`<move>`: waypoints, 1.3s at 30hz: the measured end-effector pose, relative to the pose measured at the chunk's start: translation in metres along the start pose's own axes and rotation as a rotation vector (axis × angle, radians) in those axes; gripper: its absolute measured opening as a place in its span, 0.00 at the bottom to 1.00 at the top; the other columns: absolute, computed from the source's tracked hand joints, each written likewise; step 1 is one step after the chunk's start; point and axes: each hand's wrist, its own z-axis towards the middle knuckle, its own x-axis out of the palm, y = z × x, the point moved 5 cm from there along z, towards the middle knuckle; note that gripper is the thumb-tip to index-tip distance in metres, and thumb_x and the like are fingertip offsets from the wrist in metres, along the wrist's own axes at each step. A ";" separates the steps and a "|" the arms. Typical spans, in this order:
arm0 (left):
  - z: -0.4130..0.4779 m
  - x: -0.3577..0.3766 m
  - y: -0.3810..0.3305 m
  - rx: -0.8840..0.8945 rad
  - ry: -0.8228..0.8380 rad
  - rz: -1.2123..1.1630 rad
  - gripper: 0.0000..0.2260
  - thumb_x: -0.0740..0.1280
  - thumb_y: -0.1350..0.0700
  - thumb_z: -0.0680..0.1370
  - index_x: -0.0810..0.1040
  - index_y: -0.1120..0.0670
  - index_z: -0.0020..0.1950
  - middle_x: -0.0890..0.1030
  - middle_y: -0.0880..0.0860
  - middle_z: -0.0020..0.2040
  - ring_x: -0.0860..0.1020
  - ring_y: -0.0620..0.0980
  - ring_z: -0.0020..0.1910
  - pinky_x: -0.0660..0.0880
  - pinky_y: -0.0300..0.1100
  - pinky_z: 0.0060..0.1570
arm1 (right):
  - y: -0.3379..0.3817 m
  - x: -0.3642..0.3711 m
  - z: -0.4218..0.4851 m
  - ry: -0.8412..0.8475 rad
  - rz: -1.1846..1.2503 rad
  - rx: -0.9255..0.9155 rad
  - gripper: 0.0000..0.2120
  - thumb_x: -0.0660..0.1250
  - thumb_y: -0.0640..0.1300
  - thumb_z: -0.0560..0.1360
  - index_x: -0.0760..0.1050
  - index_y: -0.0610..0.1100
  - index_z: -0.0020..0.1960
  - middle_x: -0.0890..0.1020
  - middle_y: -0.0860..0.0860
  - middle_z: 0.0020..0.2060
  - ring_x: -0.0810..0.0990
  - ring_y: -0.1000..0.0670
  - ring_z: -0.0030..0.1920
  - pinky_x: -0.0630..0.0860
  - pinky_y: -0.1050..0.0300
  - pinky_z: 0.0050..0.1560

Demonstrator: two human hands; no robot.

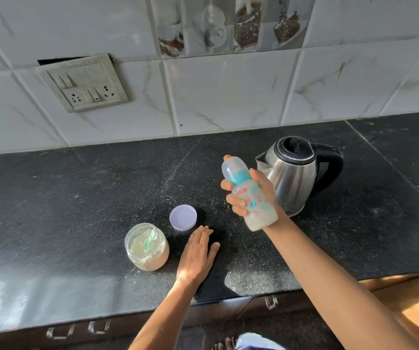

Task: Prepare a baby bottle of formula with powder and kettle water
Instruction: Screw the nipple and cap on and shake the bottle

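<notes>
My right hand [247, 195] grips a capped baby bottle [250, 195] with a teal ring, held tilted above the counter, cloudy white liquid in its lower end. The steel kettle [295, 173] with a black lid and handle stands just behind the bottle, its lid closed. An open clear jar of formula powder [146, 247] stands at the front left with a green scoop [151, 238] inside it. The jar's pale lilac lid [183, 217] lies upside down beside it. My left hand [198, 256] rests flat on the counter between the jar and the bottle.
The black granite counter [77, 198] runs along a white tiled wall. A switch and socket plate [83, 83] hangs on the wall at the back left. Drawer handles [270, 302] show below the counter's front edge. Bare toes [224, 344] and a blue cloth appear on the floor.
</notes>
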 end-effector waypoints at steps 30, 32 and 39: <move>0.004 0.003 -0.002 0.054 -0.031 0.081 0.24 0.52 0.43 0.78 0.73 0.57 0.65 0.74 0.54 0.66 0.67 0.52 0.69 0.59 0.42 0.69 | -0.002 -0.007 -0.004 -0.333 0.159 -0.328 0.34 0.79 0.47 0.62 0.74 0.44 0.65 0.80 0.45 0.49 0.82 0.47 0.46 0.82 0.51 0.44; 0.004 0.004 -0.002 0.047 -0.027 0.084 0.24 0.52 0.43 0.78 0.73 0.56 0.65 0.74 0.54 0.66 0.67 0.52 0.69 0.60 0.42 0.69 | 0.001 -0.020 -0.004 -0.435 0.238 -0.396 0.44 0.81 0.46 0.58 0.68 0.40 0.70 0.82 0.41 0.52 0.84 0.43 0.48 0.82 0.49 0.44; 0.004 0.004 -0.002 0.046 -0.014 0.092 0.24 0.52 0.43 0.78 0.73 0.56 0.65 0.74 0.54 0.66 0.67 0.52 0.69 0.59 0.42 0.69 | -0.007 -0.014 -0.005 -0.271 0.139 -0.213 0.33 0.78 0.46 0.64 0.67 0.44 0.64 0.80 0.42 0.47 0.81 0.45 0.34 0.81 0.53 0.33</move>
